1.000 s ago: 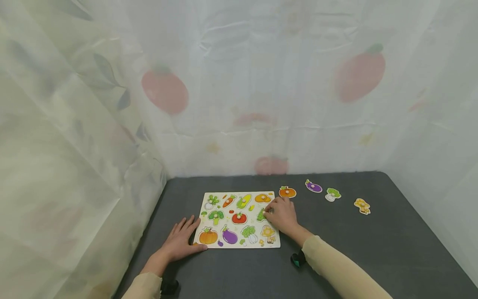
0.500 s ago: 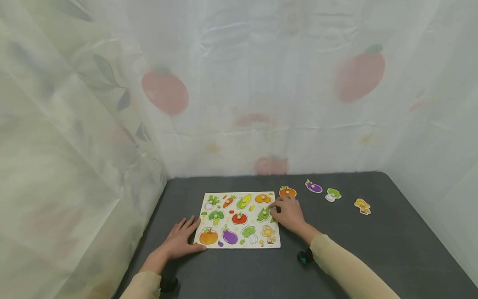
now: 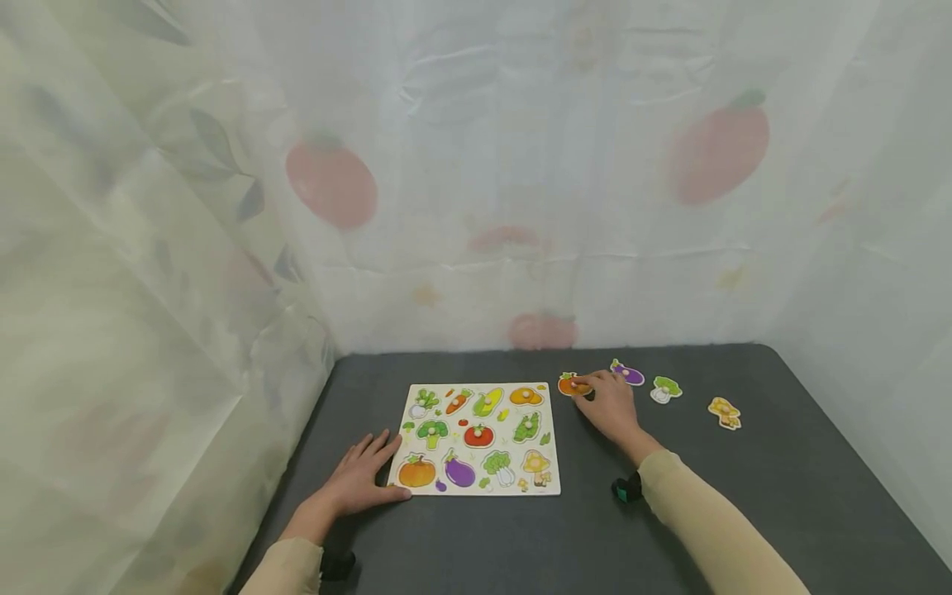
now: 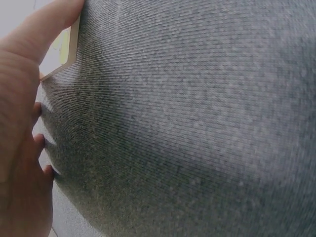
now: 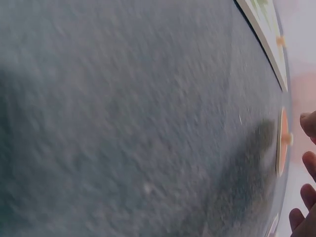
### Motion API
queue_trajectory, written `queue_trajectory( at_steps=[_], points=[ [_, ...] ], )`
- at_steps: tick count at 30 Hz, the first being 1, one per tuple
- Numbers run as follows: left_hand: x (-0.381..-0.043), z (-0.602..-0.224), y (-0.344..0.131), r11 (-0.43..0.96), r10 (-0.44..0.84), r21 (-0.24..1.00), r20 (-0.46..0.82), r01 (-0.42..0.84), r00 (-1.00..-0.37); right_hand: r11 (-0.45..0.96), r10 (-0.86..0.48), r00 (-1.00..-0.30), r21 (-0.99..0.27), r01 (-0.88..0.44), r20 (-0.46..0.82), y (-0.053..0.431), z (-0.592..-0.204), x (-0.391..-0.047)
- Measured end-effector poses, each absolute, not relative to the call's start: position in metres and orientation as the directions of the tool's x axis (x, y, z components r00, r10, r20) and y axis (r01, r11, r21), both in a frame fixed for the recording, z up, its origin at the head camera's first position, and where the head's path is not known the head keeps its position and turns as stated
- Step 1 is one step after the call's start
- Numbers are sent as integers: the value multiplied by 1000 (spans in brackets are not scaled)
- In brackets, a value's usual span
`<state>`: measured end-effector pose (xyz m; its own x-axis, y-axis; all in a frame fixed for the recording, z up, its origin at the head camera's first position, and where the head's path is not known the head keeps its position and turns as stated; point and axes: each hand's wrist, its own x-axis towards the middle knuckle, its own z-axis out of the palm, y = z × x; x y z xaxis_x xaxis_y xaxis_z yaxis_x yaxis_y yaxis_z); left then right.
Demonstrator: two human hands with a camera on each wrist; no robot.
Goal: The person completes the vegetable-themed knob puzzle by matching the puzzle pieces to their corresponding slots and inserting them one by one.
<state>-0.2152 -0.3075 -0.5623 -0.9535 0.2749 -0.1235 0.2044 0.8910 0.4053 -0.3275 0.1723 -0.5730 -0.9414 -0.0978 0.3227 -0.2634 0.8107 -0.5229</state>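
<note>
A white vegetable puzzle board lies on the dark table in the head view. My left hand rests at its left edge, fingers spread, thumb at the near corner. In the left wrist view that thumb lies on the board's edge. My right hand is over the orange pumpkin piece right of the board. The right wrist view has the fingertips apart from this piece's knob, holding nothing. A knobbed pea piece sits in the board's right side.
Right of the board lie an eggplant piece, a leafy green piece and a yellow mushroom piece. Knobbed carrot, broccoli and tomato pieces sit in the board. White printed curtains surround the table.
My right hand has let go of the pea piece in the board and moved right and away from me to the pumpkin piece. The left hand stays at the board's edge.
</note>
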Motion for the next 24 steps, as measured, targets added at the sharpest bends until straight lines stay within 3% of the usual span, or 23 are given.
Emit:
queue_trajectory(
  at_steps=[9,17,24],
  points=[
    [-217,-563,-308,908,259,374,-153,187,-954,809,-85,-950,-535,-241,300,184,-571,-338],
    [-215,-567,-309,885,288,406,-94,228,-953,814,-93,-962,-537,-223,258,187,-572,-342],
    [-217,-565,-308,903,261,384,-137,192,-956,809,-93,-963,-545,-220,252,188,-573,-344]
  ],
)
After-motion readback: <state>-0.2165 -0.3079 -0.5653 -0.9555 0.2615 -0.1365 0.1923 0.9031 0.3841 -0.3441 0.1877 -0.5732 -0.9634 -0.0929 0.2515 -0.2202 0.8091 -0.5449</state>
